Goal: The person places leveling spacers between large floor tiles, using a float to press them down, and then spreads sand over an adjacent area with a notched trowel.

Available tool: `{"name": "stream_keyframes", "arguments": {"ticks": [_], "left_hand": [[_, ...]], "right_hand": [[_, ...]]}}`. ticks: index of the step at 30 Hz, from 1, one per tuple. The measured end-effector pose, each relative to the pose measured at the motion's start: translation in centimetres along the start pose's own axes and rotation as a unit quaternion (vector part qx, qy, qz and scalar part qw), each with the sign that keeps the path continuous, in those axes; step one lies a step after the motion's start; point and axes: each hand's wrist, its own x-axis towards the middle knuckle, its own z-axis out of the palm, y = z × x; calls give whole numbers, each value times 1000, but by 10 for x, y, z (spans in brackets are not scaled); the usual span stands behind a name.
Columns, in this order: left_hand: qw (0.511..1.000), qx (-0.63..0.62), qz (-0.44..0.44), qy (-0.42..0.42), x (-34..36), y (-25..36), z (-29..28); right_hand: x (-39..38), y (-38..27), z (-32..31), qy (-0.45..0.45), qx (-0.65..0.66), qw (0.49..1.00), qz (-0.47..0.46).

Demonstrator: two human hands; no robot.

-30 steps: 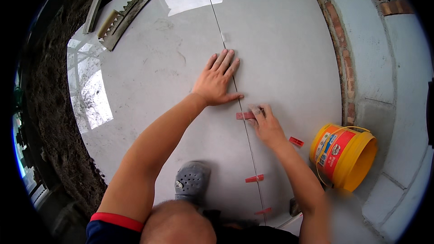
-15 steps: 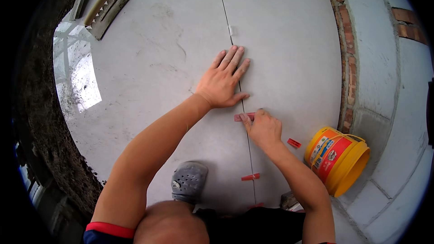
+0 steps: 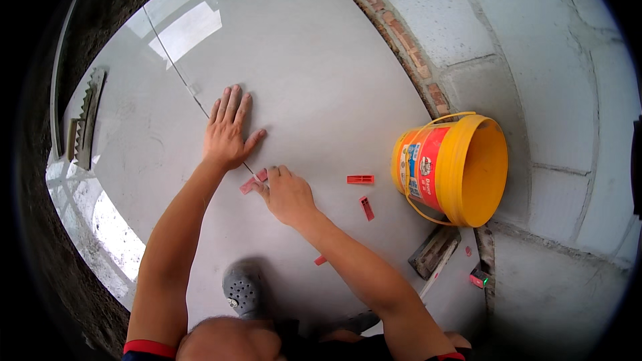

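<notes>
My left hand (image 3: pixel 229 135) lies flat on the glossy grey floor tiles (image 3: pixel 314 80), fingers spread across the thin joint between two of them. Close below it, my right hand (image 3: pixel 289 197) pinches a red tile-levelling wedge (image 3: pixel 246 188) that sits across the joint. Two loose red wedges, one lying crosswise (image 3: pixel 360 179) and one slanted (image 3: pixel 366 208), rest on the tile to the right. Another red wedge (image 3: pixel 321 260) is partly hidden by my right forearm. Farther up the joint stands a small pale clip (image 3: pixel 194 89).
A yellow bucket (image 3: pixel 485 174) lies on its side at the right, by a block wall (image 3: pixel 562 120) with a brick strip (image 3: pixel 394 25). A notched trowel (image 3: pixel 85 120) lies far left. A flat tool (image 3: pixel 433 252) and a small green-lit device (image 3: pixel 479 277) are lower right. My clog (image 3: pixel 242 291) stands on the tile.
The view has swung to the right, so both hands and the joint now appear farther left. My left hand remains flat by the joint, and my right hand remains on the wedge.
</notes>
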Motion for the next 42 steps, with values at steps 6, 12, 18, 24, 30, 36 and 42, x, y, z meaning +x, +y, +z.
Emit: {"name": "stream_keyframes", "arguments": {"ticks": [6,12,18,24,30,36,42], "left_hand": [[999,0,-27,22,-31,-11,-11],[997,-62,-18,39,-63,2,-7],[997,-31,64,-20,-96,-42,-25],[994,-57,96,-19,-95,-53,-29],[987,-123,107,13,-96,-59,-22],[982,-162,97,15,-91,-61,-20],[979,-180,94,16,-89,-65,-21]], "right_hand": [[-110,94,-24,202,53,959,190],[-138,146,-32,143,24,977,155],[-38,55,-64,207,295,926,111],[90,-4,-49,168,163,971,54],[176,-55,-28,141,-9,989,-53],[220,-71,-38,0,-63,976,-209],[253,-84,-48,-78,-116,947,-288]]}}
